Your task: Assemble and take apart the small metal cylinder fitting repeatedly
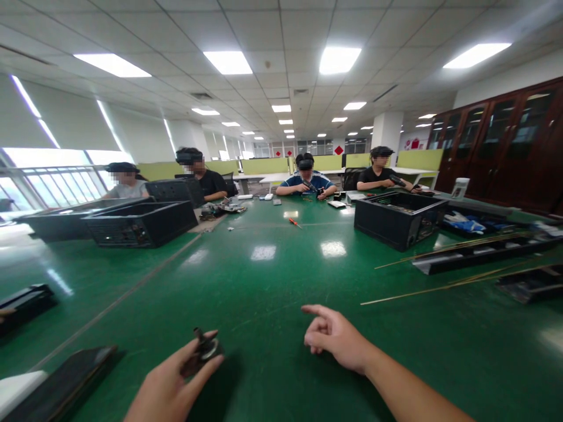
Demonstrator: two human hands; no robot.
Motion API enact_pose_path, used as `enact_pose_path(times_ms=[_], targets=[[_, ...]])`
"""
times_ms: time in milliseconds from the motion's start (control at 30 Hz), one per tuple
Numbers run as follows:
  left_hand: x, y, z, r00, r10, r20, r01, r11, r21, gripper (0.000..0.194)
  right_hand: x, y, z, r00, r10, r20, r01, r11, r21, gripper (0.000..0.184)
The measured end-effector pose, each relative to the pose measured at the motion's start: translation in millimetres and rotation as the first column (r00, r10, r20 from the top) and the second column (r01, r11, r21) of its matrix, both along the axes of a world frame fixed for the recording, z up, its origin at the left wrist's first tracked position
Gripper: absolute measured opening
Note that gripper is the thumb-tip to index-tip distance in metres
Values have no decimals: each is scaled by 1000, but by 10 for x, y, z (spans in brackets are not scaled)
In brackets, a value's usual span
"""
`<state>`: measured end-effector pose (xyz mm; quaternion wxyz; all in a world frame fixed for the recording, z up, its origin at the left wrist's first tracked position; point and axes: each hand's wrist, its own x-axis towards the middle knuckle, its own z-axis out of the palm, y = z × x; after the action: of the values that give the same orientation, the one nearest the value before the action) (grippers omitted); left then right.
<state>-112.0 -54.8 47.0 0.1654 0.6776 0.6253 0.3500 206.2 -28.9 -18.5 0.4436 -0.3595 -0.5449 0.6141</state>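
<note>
1. Left hand: positioned at the lower centre-left, above the near part of the green work surface. Thumb and fingers are closed on a small dark metal part.
2. Metal part: located at the fingertips of the left hand. A short stem points upward beside a rounded, ring-like body; finer detail is blurred.
3. Right hand: positioned right of centre, apart from the metal part. The index finger is extended toward the left; the remaining fingers curl toward the palm. Whether they enclose anything cannot be determined.
4. Near left: a dark flat panel lies on the surface beside a white object, which is cut off by the frame edge.
5. Right side: thin brass-coloured rods extend diagonally across the surface, near a long dark channel.
6. Centre, beyond the hands: an orange-handled screwdriver lies flat.
7. Enclosures: one black computer case stands at the right, its top open. A second black case stands at the left.
8. Far side: four co-workers wearing head-mounted devices sit at the surface. The co-worker at the centre holds a dark tool.
</note>
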Motion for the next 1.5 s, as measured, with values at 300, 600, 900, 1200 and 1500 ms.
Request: enact_pose_path(times_ms=[300,600,900,1200,1500], targets=[[1340,481,87,898,-438,45,438,899,11,24,27,282,-96,983,-150,-111,157,986,58,80],[1323,488,-272,853,-522,1,522,853,-7,33,346,90,27,915,-206,346,93,944,317,64],[1377,406,-239,832,-555,-7,555,832,26,34,317,-75,283,742,-302,599,-25,880,474,30],[1371,395,-327,780,-626,-11,625,777,74,33,292,-156,319,678,-360,641,-86,827,556,8],[1391,319,-311,779,-624,-65,626,769,125,33,342,-138,295,672,-343,657,-140,812,567,6]])
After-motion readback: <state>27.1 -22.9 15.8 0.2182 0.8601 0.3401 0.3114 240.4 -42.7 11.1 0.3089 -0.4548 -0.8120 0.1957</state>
